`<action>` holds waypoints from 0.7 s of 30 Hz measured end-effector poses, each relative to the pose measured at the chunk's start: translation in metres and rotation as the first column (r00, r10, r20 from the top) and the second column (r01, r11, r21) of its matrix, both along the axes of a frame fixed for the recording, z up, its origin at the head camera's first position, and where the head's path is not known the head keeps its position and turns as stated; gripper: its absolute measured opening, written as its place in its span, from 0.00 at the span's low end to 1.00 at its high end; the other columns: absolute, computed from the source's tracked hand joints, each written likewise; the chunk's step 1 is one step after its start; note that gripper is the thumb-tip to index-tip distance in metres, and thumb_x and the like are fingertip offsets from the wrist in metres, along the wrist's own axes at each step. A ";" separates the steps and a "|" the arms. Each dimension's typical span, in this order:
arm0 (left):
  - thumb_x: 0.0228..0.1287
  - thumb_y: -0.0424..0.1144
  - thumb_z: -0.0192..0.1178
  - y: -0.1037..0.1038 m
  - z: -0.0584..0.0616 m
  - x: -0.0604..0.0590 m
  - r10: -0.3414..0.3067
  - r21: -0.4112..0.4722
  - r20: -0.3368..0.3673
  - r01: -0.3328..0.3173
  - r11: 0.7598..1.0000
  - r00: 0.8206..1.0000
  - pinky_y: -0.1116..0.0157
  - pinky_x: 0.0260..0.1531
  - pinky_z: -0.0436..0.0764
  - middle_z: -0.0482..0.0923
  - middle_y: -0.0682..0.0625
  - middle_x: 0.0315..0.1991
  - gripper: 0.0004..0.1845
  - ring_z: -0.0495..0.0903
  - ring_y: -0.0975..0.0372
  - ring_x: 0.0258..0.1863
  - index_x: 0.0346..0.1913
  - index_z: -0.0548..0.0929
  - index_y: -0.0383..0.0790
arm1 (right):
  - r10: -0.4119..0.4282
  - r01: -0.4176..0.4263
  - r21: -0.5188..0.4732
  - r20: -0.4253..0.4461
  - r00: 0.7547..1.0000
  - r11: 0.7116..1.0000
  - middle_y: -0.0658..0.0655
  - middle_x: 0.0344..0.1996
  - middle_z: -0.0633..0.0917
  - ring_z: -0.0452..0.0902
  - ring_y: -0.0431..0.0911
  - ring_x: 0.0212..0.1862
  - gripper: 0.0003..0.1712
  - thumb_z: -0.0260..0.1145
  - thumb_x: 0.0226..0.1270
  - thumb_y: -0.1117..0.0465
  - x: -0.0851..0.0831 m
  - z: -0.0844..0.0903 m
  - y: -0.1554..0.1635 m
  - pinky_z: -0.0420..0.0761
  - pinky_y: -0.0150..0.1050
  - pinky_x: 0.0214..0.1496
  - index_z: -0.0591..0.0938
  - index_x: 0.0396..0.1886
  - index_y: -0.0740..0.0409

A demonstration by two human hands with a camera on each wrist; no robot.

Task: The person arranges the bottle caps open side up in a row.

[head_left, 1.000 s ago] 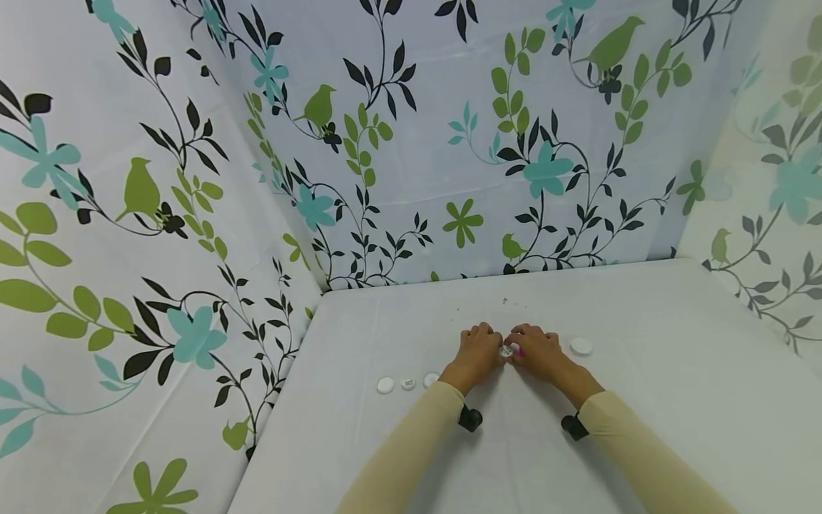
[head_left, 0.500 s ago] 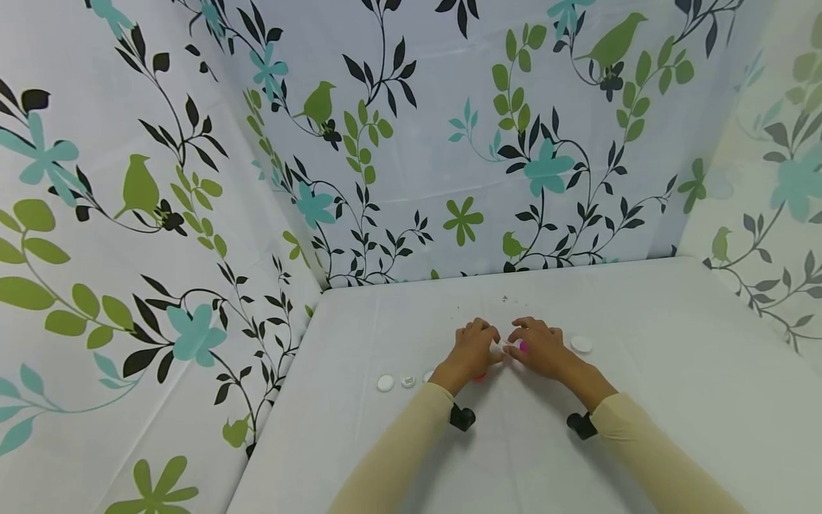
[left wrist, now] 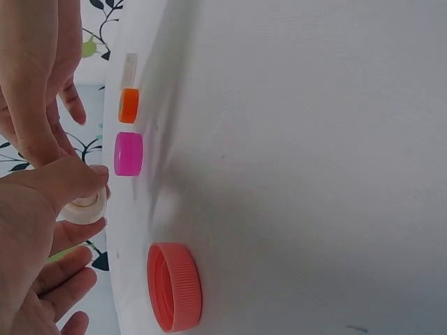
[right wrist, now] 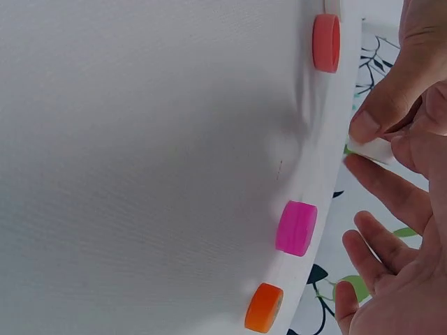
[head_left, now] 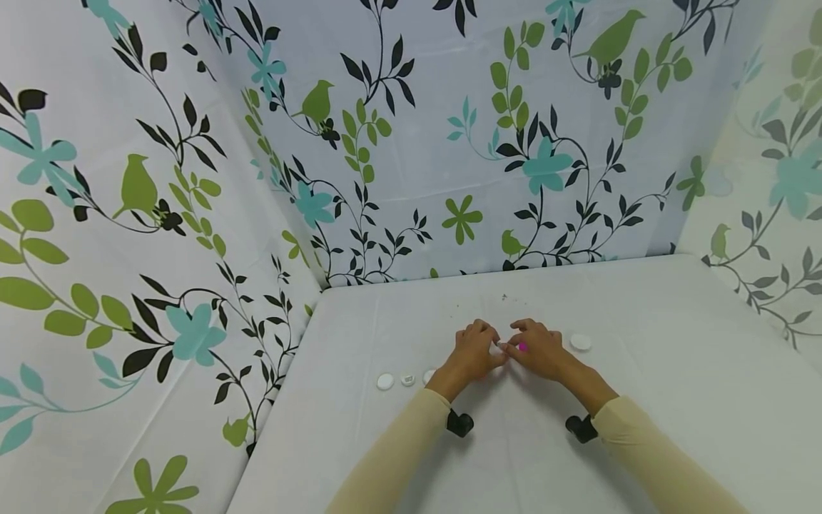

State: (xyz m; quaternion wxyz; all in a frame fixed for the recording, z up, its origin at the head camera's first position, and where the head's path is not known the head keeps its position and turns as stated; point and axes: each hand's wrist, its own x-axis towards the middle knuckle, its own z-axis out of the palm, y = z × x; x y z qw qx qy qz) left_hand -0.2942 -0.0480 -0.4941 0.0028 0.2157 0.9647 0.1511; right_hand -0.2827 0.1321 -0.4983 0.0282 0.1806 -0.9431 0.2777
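Observation:
Both hands meet at the middle of the white table (head_left: 642,400). My left hand (head_left: 491,347) pinches a small white cap-like piece (left wrist: 87,206) between thumb and finger, and my right hand (head_left: 511,347) holds the same piece (right wrist: 370,148) from the other side. It is held just above the table. Under the hands lie a pink cap (left wrist: 128,153), an orange cap (left wrist: 128,105) and a larger red cap (left wrist: 174,286). The right wrist view shows the pink cap (right wrist: 296,228), orange cap (right wrist: 264,307) and red cap (right wrist: 326,43) too. The head view shows only the pink cap (head_left: 523,347).
Three small white caps (head_left: 407,380) lie in a row left of my left hand, and one white cap (head_left: 581,342) lies right of my right hand. Flower-patterned curtain walls (head_left: 417,143) close off the left, back and right sides.
Both hands stay together on the small white piece, shifting slightly. The forearms have drawn a little closer to me.

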 end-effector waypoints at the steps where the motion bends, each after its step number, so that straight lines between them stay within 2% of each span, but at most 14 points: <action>1: 0.71 0.53 0.69 -0.001 0.000 0.000 -0.001 0.002 0.000 0.001 1.000 1.000 0.53 0.68 0.68 0.75 0.51 0.62 0.15 0.74 0.57 0.64 0.50 0.84 0.47 | 0.001 -0.001 -0.006 -0.009 1.000 1.000 0.69 0.66 0.78 0.72 0.69 0.68 0.15 0.66 0.78 0.50 0.001 0.000 0.000 0.69 0.72 0.58 0.92 0.47 0.55; 7: 0.71 0.53 0.70 -0.005 0.001 0.002 0.003 -0.009 -0.012 -0.004 1.000 1.000 0.53 0.69 0.67 0.75 0.50 0.63 0.15 0.74 0.57 0.64 0.50 0.84 0.47 | 0.034 -0.035 -0.020 -0.044 0.998 0.999 0.69 0.66 0.78 0.73 0.69 0.68 0.14 0.68 0.77 0.57 0.004 -0.001 0.002 0.71 0.71 0.57 0.87 0.56 0.55; 12: 0.72 0.54 0.69 -0.007 0.000 0.006 -0.012 -0.060 -0.031 0.011 0.998 0.999 0.53 0.70 0.67 0.76 0.50 0.63 0.15 0.74 0.57 0.65 0.52 0.87 0.49 | 0.068 -0.068 0.024 -0.016 0.998 0.997 0.68 0.67 0.78 0.72 0.68 0.68 0.17 0.71 0.75 0.55 0.005 -0.004 0.005 0.71 0.71 0.58 0.87 0.58 0.54; 21: 0.72 0.56 0.68 -0.004 -0.003 0.011 -0.060 -0.141 -0.069 0.050 0.989 0.996 0.53 0.67 0.68 0.77 0.53 0.62 0.15 0.76 0.58 0.64 0.52 0.90 0.53 | 0.085 -0.079 0.123 -0.050 0.995 0.989 0.66 0.66 0.80 0.74 0.67 0.67 0.15 0.75 0.70 0.53 0.008 -0.011 0.007 0.72 0.70 0.58 0.90 0.54 0.51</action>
